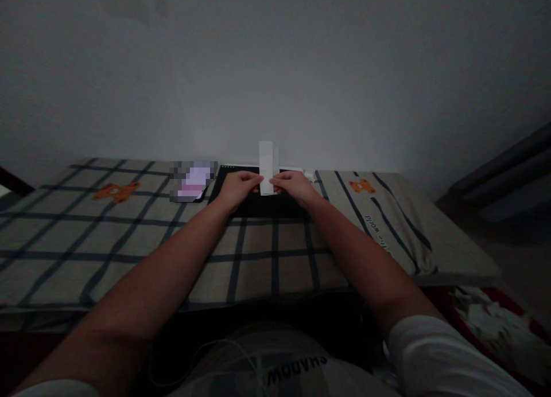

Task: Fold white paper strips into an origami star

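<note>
Between my two hands stands a narrow white folded paper strip, held upright above a flat black pad or folder. My left hand pinches the strip's left edge near its lower end with thumb and fingers. At the opposite edge, at about the same height, my right hand pinches it as well. The strip's upper part rises past the fingers against the wall. Whether its bottom touches the black surface, I cannot tell.
A phone with a lit, pixelated screen lies left of the black pad. A checked tablecloth with bear prints covers the table, which meets a grey wall. Below the right edge sits a red bin of crumpled paper. A small white object lies near my right hand.
</note>
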`<state>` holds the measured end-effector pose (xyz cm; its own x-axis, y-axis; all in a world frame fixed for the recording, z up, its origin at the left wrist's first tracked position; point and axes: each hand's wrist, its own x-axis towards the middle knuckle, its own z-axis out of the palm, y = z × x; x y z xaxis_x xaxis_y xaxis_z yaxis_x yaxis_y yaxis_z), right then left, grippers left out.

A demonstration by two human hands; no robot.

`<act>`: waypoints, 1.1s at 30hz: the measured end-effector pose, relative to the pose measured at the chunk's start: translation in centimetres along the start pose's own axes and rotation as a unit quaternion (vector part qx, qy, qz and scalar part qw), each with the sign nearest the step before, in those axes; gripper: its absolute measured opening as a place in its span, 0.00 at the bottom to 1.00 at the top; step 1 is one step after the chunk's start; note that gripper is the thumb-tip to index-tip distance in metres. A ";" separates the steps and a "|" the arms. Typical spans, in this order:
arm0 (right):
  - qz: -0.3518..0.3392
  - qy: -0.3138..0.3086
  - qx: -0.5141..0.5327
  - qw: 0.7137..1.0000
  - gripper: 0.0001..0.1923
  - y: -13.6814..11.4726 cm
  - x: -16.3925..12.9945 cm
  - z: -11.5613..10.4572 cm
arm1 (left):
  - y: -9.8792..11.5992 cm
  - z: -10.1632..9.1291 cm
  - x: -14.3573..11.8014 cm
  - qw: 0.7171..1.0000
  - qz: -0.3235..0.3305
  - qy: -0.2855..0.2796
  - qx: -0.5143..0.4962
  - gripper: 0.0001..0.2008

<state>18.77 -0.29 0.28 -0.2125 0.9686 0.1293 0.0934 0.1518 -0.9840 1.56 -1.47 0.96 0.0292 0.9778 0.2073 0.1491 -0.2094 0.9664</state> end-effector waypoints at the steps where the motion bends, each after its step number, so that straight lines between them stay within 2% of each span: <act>1: -0.002 0.008 -0.006 1.000 0.07 -0.1 0.0 0.0 | -0.1 0.0 0.0 1.000 -0.006 -0.005 -0.012 0.11; 6: -0.011 0.043 -0.010 0.999 0.07 -0.2 0.0 -0.1 | -0.9 0.1 0.3 0.999 -0.022 -0.036 -0.029 0.13; 11: -0.012 0.012 -0.007 1.000 0.08 0.1 0.2 -0.2 | -1.0 -0.3 0.5 0.999 0.028 -0.016 0.034 0.14; 14: -0.018 -0.001 -0.019 1.000 0.08 0.1 0.1 0.0 | -0.9 -0.4 0.5 0.998 0.045 -0.008 0.037 0.15; 19: -0.032 0.032 -0.028 0.999 0.08 -0.1 0.0 0.1 | -0.9 0.0 0.3 1.000 0.002 -0.011 -0.029 0.16; 23: -0.022 0.043 -0.024 0.999 0.08 -0.1 0.1 -0.1 | -0.7 0.1 0.2 1.000 -0.003 -0.025 -0.003 0.15; 26: -0.017 0.023 -0.014 0.999 0.07 0.1 0.2 0.0 | -0.8 0.0 0.2 1.000 0.016 -0.008 0.021 0.15; 33: -0.024 0.014 0.001 1.000 0.06 0.3 0.2 0.2 | -1.1 0.1 0.5 0.999 0.028 0.019 -0.009 0.14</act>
<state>18.53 -0.08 0.02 -0.1902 0.9653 0.1789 0.0818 0.1972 -0.9769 1.48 -0.79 -0.02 0.0002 0.9639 0.2663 0.1307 -0.2641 0.9556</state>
